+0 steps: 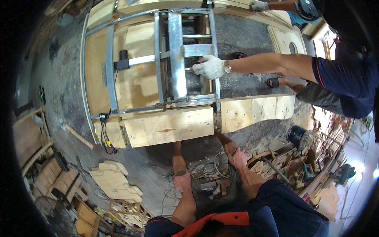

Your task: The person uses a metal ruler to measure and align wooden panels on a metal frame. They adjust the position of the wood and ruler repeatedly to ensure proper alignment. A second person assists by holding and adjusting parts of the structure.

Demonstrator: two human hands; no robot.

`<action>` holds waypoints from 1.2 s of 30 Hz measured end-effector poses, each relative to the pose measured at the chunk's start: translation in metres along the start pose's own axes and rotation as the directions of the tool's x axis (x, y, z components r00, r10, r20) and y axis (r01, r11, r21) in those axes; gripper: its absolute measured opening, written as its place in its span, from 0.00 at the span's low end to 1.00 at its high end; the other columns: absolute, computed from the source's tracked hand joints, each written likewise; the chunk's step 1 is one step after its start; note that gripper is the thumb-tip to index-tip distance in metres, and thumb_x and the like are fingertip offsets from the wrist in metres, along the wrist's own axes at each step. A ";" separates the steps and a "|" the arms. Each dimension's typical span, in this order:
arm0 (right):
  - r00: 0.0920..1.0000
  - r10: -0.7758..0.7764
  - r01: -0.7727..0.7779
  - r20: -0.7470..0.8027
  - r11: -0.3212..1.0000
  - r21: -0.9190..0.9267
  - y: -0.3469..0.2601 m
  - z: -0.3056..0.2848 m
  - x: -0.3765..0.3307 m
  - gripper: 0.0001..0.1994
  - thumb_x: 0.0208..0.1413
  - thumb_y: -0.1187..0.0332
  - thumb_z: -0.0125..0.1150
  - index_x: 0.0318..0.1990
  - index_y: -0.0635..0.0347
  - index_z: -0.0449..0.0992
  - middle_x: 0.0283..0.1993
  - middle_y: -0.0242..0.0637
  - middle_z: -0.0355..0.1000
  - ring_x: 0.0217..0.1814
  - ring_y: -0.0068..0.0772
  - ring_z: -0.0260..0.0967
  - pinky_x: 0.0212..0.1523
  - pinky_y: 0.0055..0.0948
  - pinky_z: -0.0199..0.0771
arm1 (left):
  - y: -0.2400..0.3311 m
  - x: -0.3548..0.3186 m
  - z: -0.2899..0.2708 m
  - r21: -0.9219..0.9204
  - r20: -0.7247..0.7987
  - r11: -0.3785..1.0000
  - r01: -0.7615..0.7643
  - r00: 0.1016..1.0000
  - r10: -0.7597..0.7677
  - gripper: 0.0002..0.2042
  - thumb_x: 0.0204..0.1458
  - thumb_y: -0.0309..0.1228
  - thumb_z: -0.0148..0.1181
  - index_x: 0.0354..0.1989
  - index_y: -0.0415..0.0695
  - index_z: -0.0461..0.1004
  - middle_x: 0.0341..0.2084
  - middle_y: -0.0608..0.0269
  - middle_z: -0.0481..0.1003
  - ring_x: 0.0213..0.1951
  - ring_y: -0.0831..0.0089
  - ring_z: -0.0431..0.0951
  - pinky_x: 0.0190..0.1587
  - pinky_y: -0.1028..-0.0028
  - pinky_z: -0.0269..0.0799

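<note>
Left hand (182, 182) and right hand (239, 158) seem parked on the bent legs (179, 162); can't tell how curled they are. Sensible, I reckon, while a co-worker's gloved hand (209, 67) is at the metal frame (177, 55) over the wooden base (136, 87). If reaching in, avoid pinch points along the plywood panel (169, 128) on the base's near edge, and mind the cable (104, 130) dangling at the near left corner.

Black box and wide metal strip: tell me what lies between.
A pale rod, then a narrow rail and a short metal piece, as the head view shows.
</note>
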State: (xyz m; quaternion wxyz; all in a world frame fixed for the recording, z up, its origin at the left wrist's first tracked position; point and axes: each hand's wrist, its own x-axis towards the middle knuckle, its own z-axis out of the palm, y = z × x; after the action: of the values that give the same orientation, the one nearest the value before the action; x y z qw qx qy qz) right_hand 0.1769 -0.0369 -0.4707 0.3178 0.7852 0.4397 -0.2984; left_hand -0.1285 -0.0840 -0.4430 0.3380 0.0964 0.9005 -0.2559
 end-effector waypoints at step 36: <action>0.995 0.035 -0.058 0.093 0.964 0.259 0.042 -0.006 -0.007 0.39 0.56 0.49 0.68 0.67 0.67 0.63 0.57 0.63 0.70 0.53 0.65 0.76 0.53 0.52 0.80 | 0.031 -0.018 0.002 0.084 -0.024 0.996 -0.016 1.000 0.018 0.31 0.42 0.48 0.70 0.49 0.33 0.82 0.49 0.41 0.82 0.53 0.48 0.83 0.53 0.56 0.81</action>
State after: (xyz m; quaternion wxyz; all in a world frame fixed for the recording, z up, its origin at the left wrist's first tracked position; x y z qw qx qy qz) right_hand 0.2116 -0.0529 -0.4517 0.2375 0.8166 0.3636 -0.3802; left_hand -0.1028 -0.0586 -0.4450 0.3246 0.1213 0.8923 -0.2893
